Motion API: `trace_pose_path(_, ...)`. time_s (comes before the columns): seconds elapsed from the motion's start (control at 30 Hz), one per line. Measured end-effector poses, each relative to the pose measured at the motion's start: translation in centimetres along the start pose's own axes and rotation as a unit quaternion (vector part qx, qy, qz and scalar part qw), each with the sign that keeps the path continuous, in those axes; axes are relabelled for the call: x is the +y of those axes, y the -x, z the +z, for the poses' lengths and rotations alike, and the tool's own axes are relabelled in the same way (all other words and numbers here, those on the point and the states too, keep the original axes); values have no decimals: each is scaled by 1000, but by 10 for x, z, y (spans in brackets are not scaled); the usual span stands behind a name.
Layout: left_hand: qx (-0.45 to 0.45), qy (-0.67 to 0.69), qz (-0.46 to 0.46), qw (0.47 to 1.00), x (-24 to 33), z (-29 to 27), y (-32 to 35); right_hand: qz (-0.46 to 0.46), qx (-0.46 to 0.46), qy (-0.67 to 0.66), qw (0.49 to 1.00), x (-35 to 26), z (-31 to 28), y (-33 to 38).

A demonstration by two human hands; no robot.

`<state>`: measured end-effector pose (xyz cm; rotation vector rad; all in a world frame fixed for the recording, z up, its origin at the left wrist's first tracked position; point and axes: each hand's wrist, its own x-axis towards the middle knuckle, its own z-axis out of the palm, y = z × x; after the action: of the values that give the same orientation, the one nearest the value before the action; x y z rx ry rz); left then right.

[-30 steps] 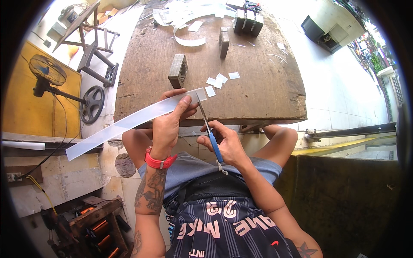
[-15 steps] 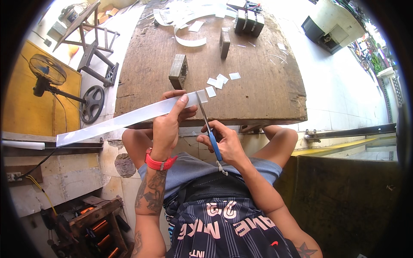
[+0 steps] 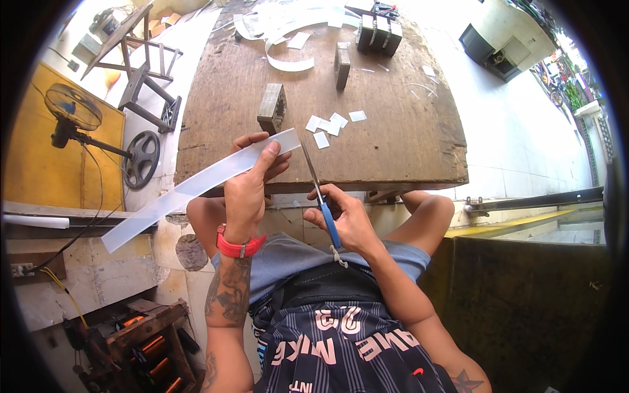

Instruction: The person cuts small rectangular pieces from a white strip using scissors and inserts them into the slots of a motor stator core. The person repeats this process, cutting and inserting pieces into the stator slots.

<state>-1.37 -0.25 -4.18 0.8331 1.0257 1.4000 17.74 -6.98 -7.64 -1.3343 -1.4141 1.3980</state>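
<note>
My left hand (image 3: 254, 177) pinches a long, translucent white plastic strip (image 3: 196, 186) near its far end, thumb on top. The rest of the strip slopes down to the left, past my wrist. My right hand (image 3: 344, 219) grips scissors (image 3: 329, 223) with blue handles, blades pointing up and away. Their tips stand close beside the strip's cut end, and the blades look closed or nearly so. Just beyond, several small white cut squares (image 3: 321, 139) lie on the wooden table (image 3: 393, 144). A grey laminated metal block (image 3: 272, 108) stands behind my left fingers.
A second metal block (image 3: 342, 65) stands farther back, near a dark coil-like assembly (image 3: 380, 34). Curled white strips (image 3: 288, 64) spread over the table's far side. A standing fan (image 3: 72, 108) is on the left, and a wooden frame (image 3: 151, 347) with copper-coloured coils sits lower left.
One more small square has come off the strip and lies with the others. My left hand has drawn the strip left, away from the blades; its tail has dropped. My right hand has barely moved.
</note>
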Motion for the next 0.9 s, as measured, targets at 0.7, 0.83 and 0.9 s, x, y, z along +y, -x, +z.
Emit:
trace_pose_path(0.7, -32, -4, -31, 999, -7, -2, 4, 36, -18, 10, 999, -6, 4, -1)
trace_pose_path(0.83, -43, -10, -35, 998, -8, -2, 7, -1, -4, 0, 1000, -4, 6, -3)
trace_pose_path(0.9, -41, -13, -53, 998, -9, -1, 9, 4, -4, -12, 1000, -3, 7, -4)
